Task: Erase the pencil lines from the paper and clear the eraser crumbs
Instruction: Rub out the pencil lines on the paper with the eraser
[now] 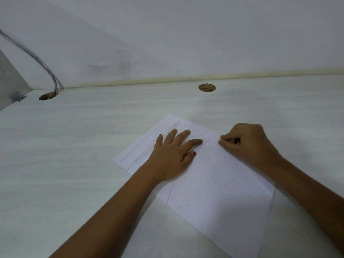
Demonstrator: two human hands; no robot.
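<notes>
A white sheet of paper [214,183] lies skewed on the pale desk. Faint pencil lines [141,144] run along its left part, and another line curves out from under my left wrist. Small dark eraser crumbs [197,190] are scattered over the paper's middle and lower right. My left hand [173,153] lies flat on the sheet with its fingers spread. My right hand [245,142] has its fingers curled at the paper's far right edge, pinching something small that is mostly hidden; I take it for an eraser.
The pale wood-grain desk [74,146] meets a white wall at the back. Two round cable holes are cut near the wall, one at the left [47,95] with grey cables rising from it, one in the middle [207,87]. A metal bracket sits at far left.
</notes>
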